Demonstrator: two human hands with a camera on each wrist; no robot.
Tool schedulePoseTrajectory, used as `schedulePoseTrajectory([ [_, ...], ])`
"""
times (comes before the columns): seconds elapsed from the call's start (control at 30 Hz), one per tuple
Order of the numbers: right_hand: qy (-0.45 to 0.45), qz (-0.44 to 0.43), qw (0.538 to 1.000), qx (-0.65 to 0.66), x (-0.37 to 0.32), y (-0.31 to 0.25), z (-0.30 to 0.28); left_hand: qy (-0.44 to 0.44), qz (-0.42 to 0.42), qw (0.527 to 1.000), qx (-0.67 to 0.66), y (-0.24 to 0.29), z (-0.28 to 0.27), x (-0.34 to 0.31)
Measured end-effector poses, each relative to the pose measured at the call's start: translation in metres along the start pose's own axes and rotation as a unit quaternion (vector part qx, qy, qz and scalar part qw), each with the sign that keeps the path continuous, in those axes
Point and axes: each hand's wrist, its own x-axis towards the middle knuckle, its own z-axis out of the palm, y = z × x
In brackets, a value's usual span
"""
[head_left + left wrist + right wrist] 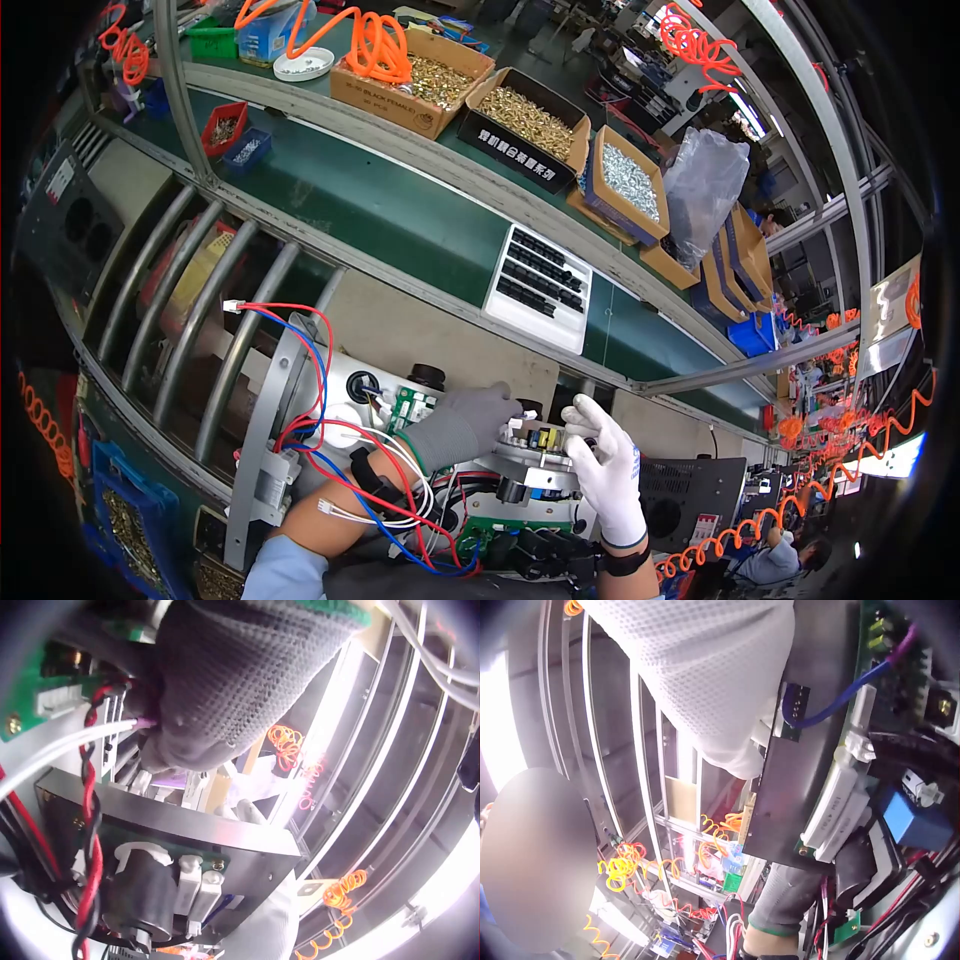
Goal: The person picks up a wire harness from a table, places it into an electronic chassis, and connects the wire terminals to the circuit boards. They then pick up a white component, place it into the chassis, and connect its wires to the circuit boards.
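Observation:
The left hand, in a grey glove [465, 425], reaches over an opened unit with circuit boards. Its curled fingers pinch a white wire [82, 740] near a purplish end in the left wrist view; a small white connector [528, 415] shows at the fingertips in the head view. Beside them is a metal bracket [172, 817] carrying a board with components [543, 438]. The right hand, in a white glove [608, 465], is at the bracket's right end, fingers raised and thumb apart, with nothing visible between them. Whether it touches the bracket [784, 802] is unclear.
Red, blue and white wires [325, 400] loop over the left forearm. Beyond lie a green conveyor [400, 220], a white tray with black parts [500, 310] and cardboard boxes of small metal parts [400, 105]. Metal rollers [240, 360] are at left, a frame post [180, 90] behind them.

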Motion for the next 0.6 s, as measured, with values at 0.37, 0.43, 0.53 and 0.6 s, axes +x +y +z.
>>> schedulePoseTrajectory([
  [0.37, 0.034, 0.050, 0.992, 0.108, -0.0041, 0.0020, -0.0026, 0.014, 0.024, 0.999, 0.019, 0.0009, 0.0031, 0.0010],
  [0.43, 0.035, 0.053, 0.992, 0.109, -0.0045, 0.0020, -0.0025, 0.017, 0.034, 0.999, 0.014, -0.0006, 0.0024, 0.0008],
  [0.53, 0.035, 0.050, 0.993, 0.096, -0.0050, 0.0022, -0.0032, 0.018, 0.047, 0.999, 0.011, -0.0028, 0.0032, 0.0013],
  [0.6, 0.033, 0.044, 0.995, 0.084, -0.0047, 0.0012, -0.0027, 0.017, 0.049, 0.999, 0.014, -0.0029, 0.0028, 0.0020],
])
